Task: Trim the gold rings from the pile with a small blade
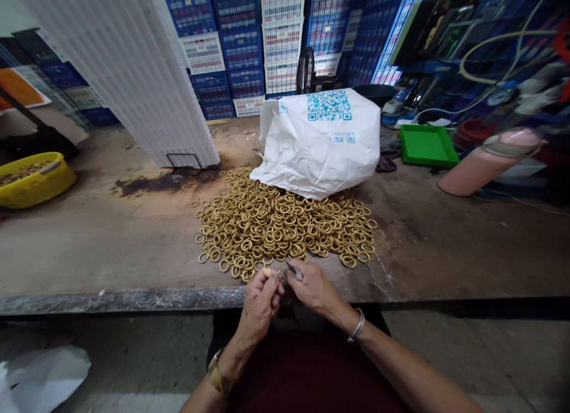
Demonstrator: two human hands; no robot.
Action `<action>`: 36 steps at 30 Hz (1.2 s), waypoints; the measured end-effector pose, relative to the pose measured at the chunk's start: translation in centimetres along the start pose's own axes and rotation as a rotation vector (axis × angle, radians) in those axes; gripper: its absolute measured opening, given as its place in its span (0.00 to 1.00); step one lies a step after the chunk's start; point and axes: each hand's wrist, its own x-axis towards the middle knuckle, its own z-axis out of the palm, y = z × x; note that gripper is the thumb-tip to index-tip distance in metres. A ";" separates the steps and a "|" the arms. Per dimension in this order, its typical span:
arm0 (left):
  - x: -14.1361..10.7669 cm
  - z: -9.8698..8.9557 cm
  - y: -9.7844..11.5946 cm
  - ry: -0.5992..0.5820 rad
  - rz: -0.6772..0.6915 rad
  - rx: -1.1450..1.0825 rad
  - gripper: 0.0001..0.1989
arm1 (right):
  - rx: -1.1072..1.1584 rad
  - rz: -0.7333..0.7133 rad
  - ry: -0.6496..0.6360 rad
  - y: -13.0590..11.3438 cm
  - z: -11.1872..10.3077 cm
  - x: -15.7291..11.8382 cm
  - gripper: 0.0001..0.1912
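A wide heap of brass-coloured rings [276, 220] lies on the wooden table in front of me. At the heap's near edge, my left hand [262, 300] is closed, pinching one ring [280, 272] between thumb and fingertips; the ring shows almost edge-on. Just to its right, my right hand [315, 288] is wrapped round a small pointed tool [294, 271] with a dark tip and a greyish body. Its tip points towards the ring, with a small gap seemingly between them. Most of the tool is hidden in my fingers.
A white sack [320, 148] with blue print rests on the back of the heap. Left stand a tall white corrugated stack [133, 68] and a yellow basin [40, 184]. On the right are a green tray [427, 145] and a pink bottle [485, 163]. Crates [238, 50] are piled behind.
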 end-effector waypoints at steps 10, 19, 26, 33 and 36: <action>-0.1 -0.4 0.1 0.063 0.017 0.125 0.17 | -0.317 -0.153 -0.147 0.2 0.6 -0.7 0.08; -0.9 -1.3 0.0 0.065 0.001 0.135 0.17 | -0.474 -0.056 -0.266 -0.7 1.0 -0.6 0.09; -3.9 -2.6 -0.4 -0.070 -0.130 -0.112 0.12 | -0.545 -0.010 -0.246 -1.1 1.9 0.5 0.11; -3.4 -3.8 -0.2 0.022 -0.163 -0.358 0.11 | -0.619 -0.104 -0.203 -2.2 3.8 1.8 0.13; -3.4 -4.2 -0.1 0.009 -0.187 -0.461 0.08 | -0.659 -0.096 -0.229 -2.6 4.1 2.2 0.10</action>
